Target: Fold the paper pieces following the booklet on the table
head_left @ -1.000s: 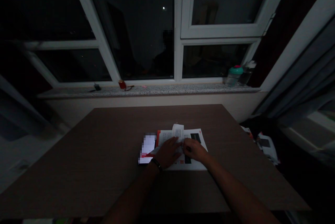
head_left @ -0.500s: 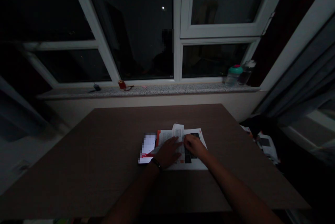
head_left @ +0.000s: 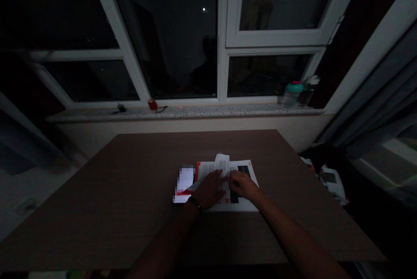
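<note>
Open booklet (head_left: pixel 247 206) lies flat on the counter (head_left: pixel 137 183), nearer the front edge than the sides. Thin paper, printed text and dark picture blocks, orange-red strip along its left edge. Narrow pale paper piece (head_left: pixel 222 160) runs over the middle, rounded top end poking past the booklet's far edge; can't tell if loose or a folded page.

Left hand (head_left: pixel 210 190) palm down on the left page and paper piece, fingers loosely spread, nothing seen gripped. Dark band (head_left: pixel 194 203) round that wrist, small shiny bit. Right hand (head_left: pixel 241 183) on the right page beside the paper piece, fingers curled in close to the thumb; can't tell whether paper is pinched between them.

Lit-screen device (head_left: pixel 185 177), flat, dark-edged, partly pixelated, just left of the booklet; a red-and-white corner of paper reaches over it.

Counter: matte brown wood grain, straight edges, wide. Bare surface left of the device, right of the booklet and behind it up to the far edge. Forearms cross the front part.

Beyond: speckled stone sill (head_left: pixel 208 111), hard front edge. On it: small red jar (head_left: pixel 152 104), small dark item (head_left: pixel 121 107), teal-lidded bottle (head_left: pixel 292 94) beside a clear bottle (head_left: pixel 309 92), both see-through. White window frame (head_left: pixel 222 70) above, smooth. Grey curtain (head_left: pixel 381 88) at right, soft folds. Papers (head_left: pixel 332 183) past the counter's right edge, too dim to read.
</note>
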